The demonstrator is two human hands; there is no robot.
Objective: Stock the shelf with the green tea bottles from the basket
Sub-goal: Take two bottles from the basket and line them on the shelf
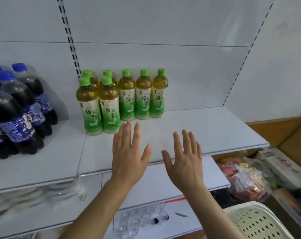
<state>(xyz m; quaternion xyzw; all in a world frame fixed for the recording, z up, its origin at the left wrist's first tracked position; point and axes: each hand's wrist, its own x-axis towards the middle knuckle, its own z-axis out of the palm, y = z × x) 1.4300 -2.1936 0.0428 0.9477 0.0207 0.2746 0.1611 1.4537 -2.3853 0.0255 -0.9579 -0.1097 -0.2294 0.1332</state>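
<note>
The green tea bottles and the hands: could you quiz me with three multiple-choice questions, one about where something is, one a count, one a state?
1. Where do the cola bottles stand relative to the green tea bottles?
A left
B right
C on the shelf below

2. How many green tea bottles are on the shelf?
A four
B seven
C ten

3. What are the hands doing?
A each gripping a bottle
B open, holding nothing
C lifting the basket

Answers:
1 A, blue-capped cola sits left of the tea.
2 B, five behind and two in front.
3 B, left hand and right hand show spread, empty fingers.
</note>
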